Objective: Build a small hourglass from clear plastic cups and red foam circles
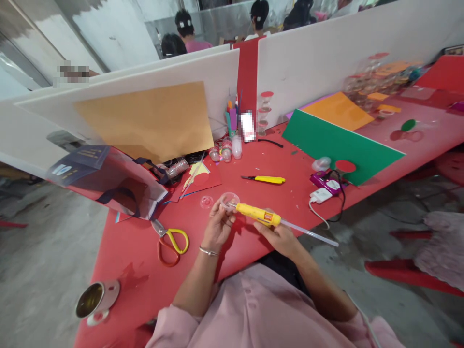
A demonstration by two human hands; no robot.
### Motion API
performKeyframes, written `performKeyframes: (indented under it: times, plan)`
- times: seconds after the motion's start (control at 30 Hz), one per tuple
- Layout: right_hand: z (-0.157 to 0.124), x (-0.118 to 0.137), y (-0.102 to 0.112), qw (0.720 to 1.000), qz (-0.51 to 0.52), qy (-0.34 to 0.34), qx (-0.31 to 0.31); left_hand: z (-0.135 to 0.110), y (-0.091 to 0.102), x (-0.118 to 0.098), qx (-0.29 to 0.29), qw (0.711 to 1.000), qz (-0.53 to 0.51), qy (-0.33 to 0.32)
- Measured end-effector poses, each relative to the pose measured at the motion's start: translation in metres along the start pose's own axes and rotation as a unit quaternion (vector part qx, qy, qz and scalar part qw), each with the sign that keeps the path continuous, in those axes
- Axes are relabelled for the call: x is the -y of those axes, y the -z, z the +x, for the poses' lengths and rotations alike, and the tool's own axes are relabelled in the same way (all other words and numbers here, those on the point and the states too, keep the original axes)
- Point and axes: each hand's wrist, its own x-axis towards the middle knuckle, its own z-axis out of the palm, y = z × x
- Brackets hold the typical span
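Observation:
My right hand (pixel 280 235) grips a yellow glue gun (pixel 258 213), with a clear glue stick (pixel 311 233) sticking out of its back. Its nozzle points left at a small clear plastic dome (pixel 229 198), which my left hand (pixel 218 223) pinches by the edge just above the red table (pixel 126 261). A second clear round piece (pixel 206 201) lies on the table just left of the dome.
Yellow and orange scissors (pixel 170 241) lie at my left, a metal cup (pixel 94 298) near the table's corner. A yellow utility knife (pixel 266 179), a purple device with a white charger (pixel 324 186), a green sheet (pixel 339 145) and a dark bag (pixel 108 179) surround the spot.

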Motion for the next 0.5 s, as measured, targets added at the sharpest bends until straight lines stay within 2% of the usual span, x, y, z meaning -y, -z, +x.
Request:
performKeyframes:
  times: [0.13, 0.3, 0.5]
  plan:
    - [0.002, -0.001, 0.0, 0.998, -0.013, -0.039, -0.046, 0.0, 0.001, 0.0, -0.002, 1.0, 0.0, -0.001]
    - [0.0, 0.0, -0.001, 1.0, 0.005, -0.003, -0.005, -0.001, -0.003, -0.001, 0.004, 1.0, 0.008, -0.01]
    - [-0.002, -0.001, -0.001, 0.998, 0.002, -0.042, -0.053, -0.005, -0.012, -0.003, 0.025, 0.998, 0.052, -0.014]
